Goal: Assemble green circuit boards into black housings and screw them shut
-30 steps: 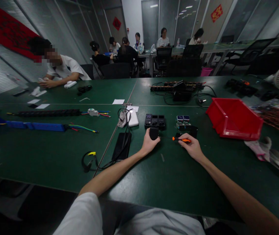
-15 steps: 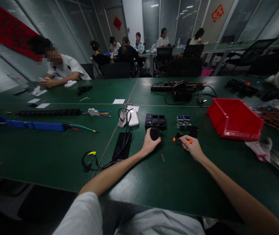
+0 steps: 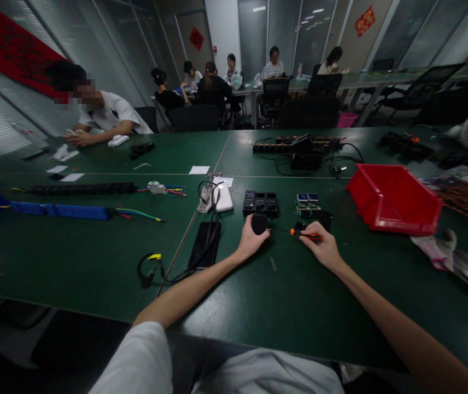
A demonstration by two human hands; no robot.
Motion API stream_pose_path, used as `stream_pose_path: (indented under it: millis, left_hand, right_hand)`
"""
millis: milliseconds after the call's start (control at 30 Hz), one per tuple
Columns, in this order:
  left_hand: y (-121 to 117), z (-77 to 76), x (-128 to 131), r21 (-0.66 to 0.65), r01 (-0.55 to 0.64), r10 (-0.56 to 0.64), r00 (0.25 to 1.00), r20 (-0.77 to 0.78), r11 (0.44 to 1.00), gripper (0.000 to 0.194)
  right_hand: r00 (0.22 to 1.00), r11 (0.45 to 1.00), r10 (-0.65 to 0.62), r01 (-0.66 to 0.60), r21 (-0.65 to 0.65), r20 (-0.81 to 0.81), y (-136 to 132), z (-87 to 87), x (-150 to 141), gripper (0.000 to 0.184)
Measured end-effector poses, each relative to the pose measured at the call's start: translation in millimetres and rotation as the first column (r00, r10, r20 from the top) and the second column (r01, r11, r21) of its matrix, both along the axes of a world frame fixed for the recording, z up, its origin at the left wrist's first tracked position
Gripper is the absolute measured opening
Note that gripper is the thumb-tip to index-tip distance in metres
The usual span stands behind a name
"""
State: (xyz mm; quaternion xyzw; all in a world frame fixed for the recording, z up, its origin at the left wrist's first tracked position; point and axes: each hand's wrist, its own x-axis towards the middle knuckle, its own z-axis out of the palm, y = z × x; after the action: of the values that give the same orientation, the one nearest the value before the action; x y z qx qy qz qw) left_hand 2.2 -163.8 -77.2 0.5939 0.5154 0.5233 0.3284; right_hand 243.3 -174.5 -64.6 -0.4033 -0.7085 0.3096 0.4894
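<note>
My left hand [image 3: 251, 239] grips a small black plastic case [image 3: 259, 223] and holds it on edge over the green table. In my right hand [image 3: 320, 245] is a screwdriver [image 3: 292, 232] with an orange and black handle. Its thin shaft points left, and the tip meets the right side of the case; the exact contact is too small to make out. Just beyond the left hand several black modules [image 3: 260, 202] stand in a row. Small circuit boards with displays [image 3: 308, 203] lie past the right hand, and a flat black piece [image 3: 325, 220] is partly hidden behind its fingers.
A red bin [image 3: 396, 202] stands right, with a glove [image 3: 443, 253] before it. Left are a white box [image 3: 223, 198], a black phone-like slab [image 3: 203, 245] with cables, and a blue strip [image 3: 78, 211] with wires. A co-worker [image 3: 103, 112] sits across the table.
My right hand has turned slightly around the screwdriver handle, with its fingers shifted. The left hand and the black case stay in place.
</note>
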Motion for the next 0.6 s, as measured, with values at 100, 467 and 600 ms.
stream_pose_path:
  millis: [100,467,600]
  left_hand:
    - [-1.0,1.1,0.0,-0.006,0.007,-0.007,1.0,0.006,1.0,0.043]
    - [-2.9,6.2,1.3,-0.011,-0.01,0.01,1.0,0.005,1.0,0.041]
    - [-2.9,5.9,1.0,-0.026,-0.004,0.004,1.0,0.003,1.0,0.041]
  right_hand:
    - [0.999,0.997,0.027,-0.029,-0.077,-0.028,-2.1,4.6,0.4,0.014]
    - [0.97,0.866,0.027,-0.145,-0.48,-0.243,-4.7,1.8,-7.3,0.041]
    - [0.99,0.889,-0.006,-0.061,-0.453,-0.144,-5.4,1.8,-5.6,0.035]
